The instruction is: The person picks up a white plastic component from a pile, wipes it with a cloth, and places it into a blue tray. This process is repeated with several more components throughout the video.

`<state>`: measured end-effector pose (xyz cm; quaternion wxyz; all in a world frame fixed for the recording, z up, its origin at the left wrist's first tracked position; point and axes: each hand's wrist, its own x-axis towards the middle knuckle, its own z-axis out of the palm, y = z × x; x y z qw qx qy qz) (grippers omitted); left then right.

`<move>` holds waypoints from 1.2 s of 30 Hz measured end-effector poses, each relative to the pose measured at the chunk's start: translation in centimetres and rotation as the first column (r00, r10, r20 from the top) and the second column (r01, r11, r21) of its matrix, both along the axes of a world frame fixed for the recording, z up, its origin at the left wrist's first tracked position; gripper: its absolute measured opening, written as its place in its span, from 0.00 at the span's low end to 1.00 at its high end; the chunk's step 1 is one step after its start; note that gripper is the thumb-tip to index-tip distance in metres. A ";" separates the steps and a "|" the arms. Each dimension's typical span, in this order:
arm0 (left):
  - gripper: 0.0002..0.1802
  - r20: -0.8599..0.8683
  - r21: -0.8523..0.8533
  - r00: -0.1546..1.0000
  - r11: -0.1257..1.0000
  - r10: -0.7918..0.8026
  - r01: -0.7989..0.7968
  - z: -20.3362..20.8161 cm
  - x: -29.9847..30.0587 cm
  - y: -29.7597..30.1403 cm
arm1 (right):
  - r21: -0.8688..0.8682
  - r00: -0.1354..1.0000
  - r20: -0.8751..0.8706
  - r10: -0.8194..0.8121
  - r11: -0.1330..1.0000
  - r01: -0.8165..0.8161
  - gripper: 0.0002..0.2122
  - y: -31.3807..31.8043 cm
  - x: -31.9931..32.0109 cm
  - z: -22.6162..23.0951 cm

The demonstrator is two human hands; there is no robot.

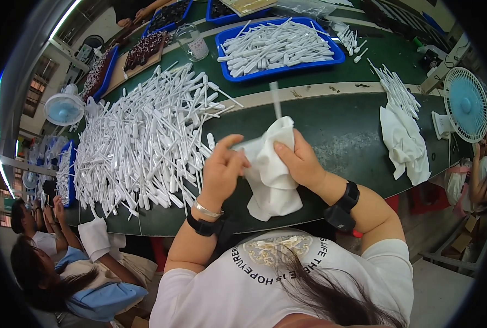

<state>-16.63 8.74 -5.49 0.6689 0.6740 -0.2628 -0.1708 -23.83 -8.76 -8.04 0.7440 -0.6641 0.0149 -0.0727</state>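
My right hand [303,163] is closed on a bunched white cloth [273,194], thumb pressed on top. A slim, blurred white stick [276,99], like a dropper stem, juts up out of the cloth. Close to the cloth's left side is my left hand [221,167], its fingers loosely bent and apart. I see nothing held in it, though a pale blur lies between its fingertips and the cloth. Left of my hands spreads a large pile of white plastic droppers [139,139], each with a bulb and a thin stem.
A blue tray [230,74] heaped with droppers stands ahead. On the right lie more droppers [399,93], another white cloth [403,143] and a fan [466,104]. A clear jar [193,44] is behind the pile. Co-workers sit at left along the green table [342,158].
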 end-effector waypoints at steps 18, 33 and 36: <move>0.09 -0.146 -0.129 0.968 0.967 0.202 -0.221 -0.4 -1.6 -0.7 | -0.448 0.954 -0.013 0.300 0.851 -0.274 0.13 1.6 -0.1 -0.1; 0.07 -0.259 -0.470 0.956 0.847 0.139 -0.250 -0.7 -0.2 0.7 | 0.280 0.870 -0.196 0.454 0.876 -0.394 0.15 0.5 -0.3 1.0; 0.07 0.028 -0.192 0.991 0.974 0.130 -0.122 -1.3 -1.9 -0.4 | 0.211 0.877 -0.158 0.453 0.883 -0.418 0.15 0.8 -0.3 0.6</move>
